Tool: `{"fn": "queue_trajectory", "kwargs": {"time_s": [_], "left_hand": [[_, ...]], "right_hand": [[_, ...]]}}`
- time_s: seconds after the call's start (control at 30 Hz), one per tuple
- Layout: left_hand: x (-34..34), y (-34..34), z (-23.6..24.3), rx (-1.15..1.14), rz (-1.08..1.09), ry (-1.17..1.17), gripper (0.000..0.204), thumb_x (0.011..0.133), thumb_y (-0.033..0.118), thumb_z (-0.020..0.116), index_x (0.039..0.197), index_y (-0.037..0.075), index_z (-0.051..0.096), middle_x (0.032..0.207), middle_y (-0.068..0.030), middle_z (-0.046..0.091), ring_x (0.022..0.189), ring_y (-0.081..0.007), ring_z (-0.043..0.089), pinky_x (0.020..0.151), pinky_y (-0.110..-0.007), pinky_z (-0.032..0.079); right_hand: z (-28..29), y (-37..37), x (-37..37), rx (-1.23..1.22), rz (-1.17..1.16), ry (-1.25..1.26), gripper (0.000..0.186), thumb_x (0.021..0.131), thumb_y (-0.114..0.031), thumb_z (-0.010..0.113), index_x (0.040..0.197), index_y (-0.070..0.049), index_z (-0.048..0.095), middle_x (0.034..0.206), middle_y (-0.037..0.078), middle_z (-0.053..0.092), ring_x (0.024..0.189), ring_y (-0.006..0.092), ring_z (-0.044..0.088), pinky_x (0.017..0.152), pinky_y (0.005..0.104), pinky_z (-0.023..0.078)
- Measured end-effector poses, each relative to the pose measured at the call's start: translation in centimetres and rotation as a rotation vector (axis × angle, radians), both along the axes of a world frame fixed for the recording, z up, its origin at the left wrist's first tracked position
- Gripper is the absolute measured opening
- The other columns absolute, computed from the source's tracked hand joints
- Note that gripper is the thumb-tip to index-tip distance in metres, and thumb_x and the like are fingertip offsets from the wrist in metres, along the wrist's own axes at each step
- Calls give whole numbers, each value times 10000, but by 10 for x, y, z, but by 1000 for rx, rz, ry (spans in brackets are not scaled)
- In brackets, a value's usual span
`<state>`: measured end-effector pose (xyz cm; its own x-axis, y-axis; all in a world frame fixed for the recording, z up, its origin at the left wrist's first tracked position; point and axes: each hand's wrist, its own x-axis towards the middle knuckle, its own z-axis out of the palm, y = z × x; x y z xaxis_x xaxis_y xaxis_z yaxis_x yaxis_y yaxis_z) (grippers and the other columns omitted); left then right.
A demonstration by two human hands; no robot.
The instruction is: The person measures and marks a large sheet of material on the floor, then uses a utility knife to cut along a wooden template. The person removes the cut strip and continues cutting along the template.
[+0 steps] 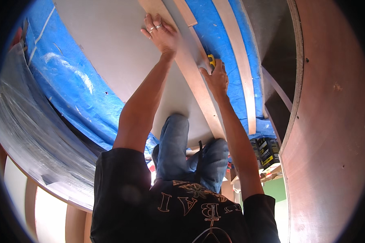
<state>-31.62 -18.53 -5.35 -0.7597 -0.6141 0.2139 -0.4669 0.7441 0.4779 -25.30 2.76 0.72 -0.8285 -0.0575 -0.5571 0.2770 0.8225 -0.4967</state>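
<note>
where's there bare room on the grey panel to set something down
Widest: the grey panel between the blue sheeting and the left arm. A smaller wedge lies between that arm and the long wooden board. It's crowded around the right hand, with its yellow tool beside the board.

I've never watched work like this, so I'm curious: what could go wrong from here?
The long, flat, pale wooden strip could shift, since the left grip rests near one edge of it. The small yellow-and-black handheld tool in the right grip might slip and mark that strip; whether it has a blade can't be seen. It could also perhaps snag the bright blue plastic sheeting close by.
</note>
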Motion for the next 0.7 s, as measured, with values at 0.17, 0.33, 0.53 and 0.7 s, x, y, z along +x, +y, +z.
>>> {"fn": "queue_trajectory", "kwargs": {"time_s": [0.17, 0.33, 0.53, 0.7], "left_hand": [[0, 0, 1, 5, -3, -28, 359, 988, 100, 423, 1346, 71, 409, 1496, -237, 345, 1393, -392, 358, 1190, -623, 71], [3, 3, 1, 16, -3, -9, 360, 989, 100, 413, 1345, 46, 425, 1497, -242, 349, 1399, -401, 349, 1180, -640, 89], [0, 2, 2, -14, 20, -40, 374, 980, 85, 428, 1353, 62, 425, 1493, -218, 364, 1408, -392, 340, 1179, -643, 103], [-1, 3, 0, 35, 44, -3, 358, 980, 83, 439, 1338, 91, 449, 1495, -205, 374, 1412, -377, 350, 1188, -627, 111]], "right_hand": [[-8, 5, 9, 47, 70, 37, 506, 873, -330, 746, 1222, -36, 528, 1091, 205, 653, 1002, 418, 637, 822, 500, 513], [-17, 12, 4, 8, -30, 150, 404, 887, -310, 726, 1135, -21, 588, 1018, 220, 679, 922, 407, 665, 782, 481, 517], [7, 31, -15, -100, 69, -255, 303, 909, -287, 673, 1050, -20, 640, 904, 210, 708, 895, 395, 683, 779, 476, 515], [15, 27, -23, -79, 100, -193, 342, 907, -288, 683, 1094, -12, 609, 937, 217, 699, 853, 390, 684, 754, 466, 516]]}}
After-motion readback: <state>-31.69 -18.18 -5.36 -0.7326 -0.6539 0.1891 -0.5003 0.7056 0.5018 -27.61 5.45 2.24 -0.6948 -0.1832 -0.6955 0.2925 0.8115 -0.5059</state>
